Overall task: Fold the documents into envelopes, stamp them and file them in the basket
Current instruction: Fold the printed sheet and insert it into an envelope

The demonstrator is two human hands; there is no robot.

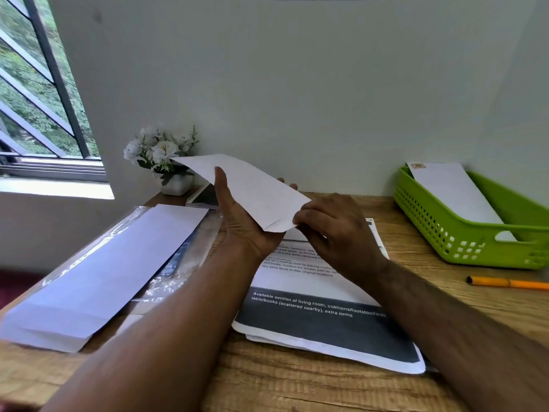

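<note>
Left hand [237,221] gripping a white envelope [249,188] above the wooden surface [297,388], thumb on top | right hand [335,230] fingers pinching its near corner | printed documents [320,319] lying beneath | green basket [463,233] at right holding a stamped envelope [451,188] | spare envelopes [98,278] lying left

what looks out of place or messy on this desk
Nothing is damaged or spilled. The printed documents lie in a skewed, uneven pile, and the envelope stack overhangs the table edge at left on crumpled plastic wrap.
</note>
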